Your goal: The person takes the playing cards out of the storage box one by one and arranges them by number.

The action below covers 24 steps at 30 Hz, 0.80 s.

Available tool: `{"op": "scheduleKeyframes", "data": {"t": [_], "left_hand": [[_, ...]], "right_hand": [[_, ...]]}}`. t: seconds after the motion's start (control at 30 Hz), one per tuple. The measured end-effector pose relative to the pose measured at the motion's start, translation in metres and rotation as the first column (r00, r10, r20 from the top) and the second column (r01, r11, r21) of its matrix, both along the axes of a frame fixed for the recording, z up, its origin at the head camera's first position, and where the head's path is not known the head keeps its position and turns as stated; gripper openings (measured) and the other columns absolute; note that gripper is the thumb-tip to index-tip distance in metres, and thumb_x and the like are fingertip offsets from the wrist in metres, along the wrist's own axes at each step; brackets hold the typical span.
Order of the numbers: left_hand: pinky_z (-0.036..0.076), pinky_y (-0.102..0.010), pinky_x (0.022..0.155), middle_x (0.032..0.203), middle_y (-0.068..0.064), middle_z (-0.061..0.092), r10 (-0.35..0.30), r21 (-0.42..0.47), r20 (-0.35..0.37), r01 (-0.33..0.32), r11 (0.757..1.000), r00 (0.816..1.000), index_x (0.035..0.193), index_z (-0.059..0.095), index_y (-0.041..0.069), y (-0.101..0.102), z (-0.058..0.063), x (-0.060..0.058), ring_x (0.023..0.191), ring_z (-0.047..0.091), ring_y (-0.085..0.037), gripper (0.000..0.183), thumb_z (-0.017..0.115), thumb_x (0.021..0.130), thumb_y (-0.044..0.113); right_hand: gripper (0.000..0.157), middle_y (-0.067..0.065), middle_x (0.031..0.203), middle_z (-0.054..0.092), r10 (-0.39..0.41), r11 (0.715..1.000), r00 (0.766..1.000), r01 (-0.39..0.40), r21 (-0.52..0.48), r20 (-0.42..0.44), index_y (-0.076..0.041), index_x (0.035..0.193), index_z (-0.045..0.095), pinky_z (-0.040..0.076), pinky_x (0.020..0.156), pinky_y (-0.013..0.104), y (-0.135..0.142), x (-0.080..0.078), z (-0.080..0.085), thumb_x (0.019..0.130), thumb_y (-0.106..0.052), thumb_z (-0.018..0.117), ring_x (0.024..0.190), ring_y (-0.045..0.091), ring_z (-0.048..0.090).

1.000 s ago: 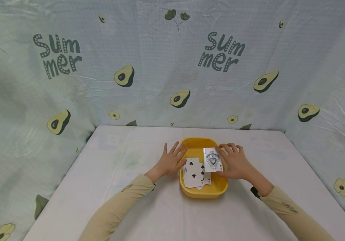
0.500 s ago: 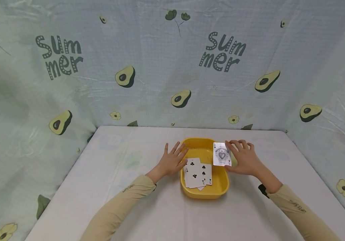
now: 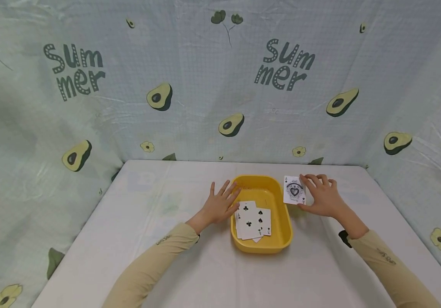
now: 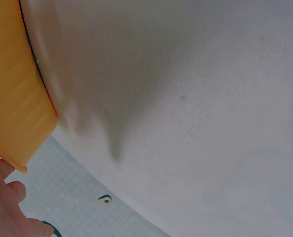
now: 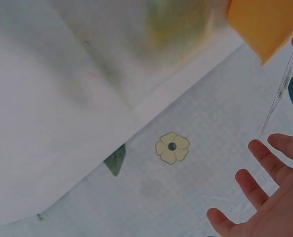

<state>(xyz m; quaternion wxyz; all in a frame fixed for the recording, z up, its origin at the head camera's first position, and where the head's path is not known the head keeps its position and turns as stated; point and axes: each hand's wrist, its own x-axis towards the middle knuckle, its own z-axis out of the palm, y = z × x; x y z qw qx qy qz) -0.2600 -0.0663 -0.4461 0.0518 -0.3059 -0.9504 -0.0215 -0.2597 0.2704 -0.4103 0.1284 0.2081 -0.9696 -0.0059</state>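
My right hand [image 3: 322, 197] pinches an ace of spades playing card [image 3: 294, 190] by its right edge, between thumb and fingers, face up just beyond the right rim of a yellow plastic basin [image 3: 279, 214]. The right wrist view catches that card nearly edge-on. On the basin's left rim rests my left hand [image 3: 217, 208], its fingers spread and reaching over the edge; the left wrist view has the basin's outer wall [image 4: 18, 89] beside these fingers. Inside the basin lie a club card [image 3: 248, 224] and a spade card [image 3: 266, 222], overlapping, with another card's corner showing beneath.
A white-covered table [image 3: 189, 273] carries the basin near its back edge. Behind it and at both sides hangs a pale cloth [image 3: 189, 51] printed with avocados, flowers and lettering. A dark band [image 3: 345, 238] shows at the right wrist.
My right hand has carried the ace of spades from over the basin outward, right and toward the back, past the rim. The left hand and the basin have stayed in place.
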Motion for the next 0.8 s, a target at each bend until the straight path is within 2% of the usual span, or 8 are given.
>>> {"op": "scheduleKeyframes", "data": {"t": [0.17, 0.63, 0.8], "left_hand": [[0.008, -0.062, 0.104, 0.150, -0.006, 0.018, -0.001, 0.000, 0.004, 0.001, 1.000, 1.000, 0.142, 0.025, 0.014, 0.000, 0.000, -0.001, 0.139, 0.011, -0.027, 0.053, 0.027, 0.095, 0.040], [0.009, -0.062, 0.104, 0.150, -0.007, 0.019, -0.002, -0.001, 0.003, 0.002, 1.000, 1.000, 0.142, 0.026, 0.014, 0.001, 0.000, -0.002, 0.139, 0.012, -0.029, 0.053, 0.027, 0.096, 0.039], [0.008, -0.061, 0.104, 0.150, -0.007, 0.019, -0.018, 0.029, 0.002, 0.018, 0.999, 1.000, 0.142, 0.025, 0.013, -0.001, 0.000, -0.001, 0.139, 0.011, -0.028, 0.052, 0.025, 0.096, 0.039]], "right_hand": [[0.085, 0.016, 0.127, 0.041, -0.001, 1.000, 1.000, 0.001, -0.014, -0.011, -0.004, 0.133, 0.037, 0.029, 0.084, 0.066, 0.012, -0.007, -0.002, 0.068, -0.047, 0.068, 0.111, 0.040, 0.033], [0.081, 0.016, 0.129, 0.039, -0.011, 1.000, 0.997, 0.012, -0.005, 0.073, -0.004, 0.133, 0.037, 0.029, 0.084, 0.064, 0.030, -0.018, -0.007, 0.070, -0.044, 0.068, 0.112, 0.041, 0.032], [0.078, 0.015, 0.130, 0.039, -0.016, 1.000, 0.997, 0.016, 0.006, 0.077, -0.004, 0.133, 0.038, 0.028, 0.085, 0.064, 0.036, -0.026, -0.014, 0.072, -0.045, 0.066, 0.113, 0.041, 0.032]]}}
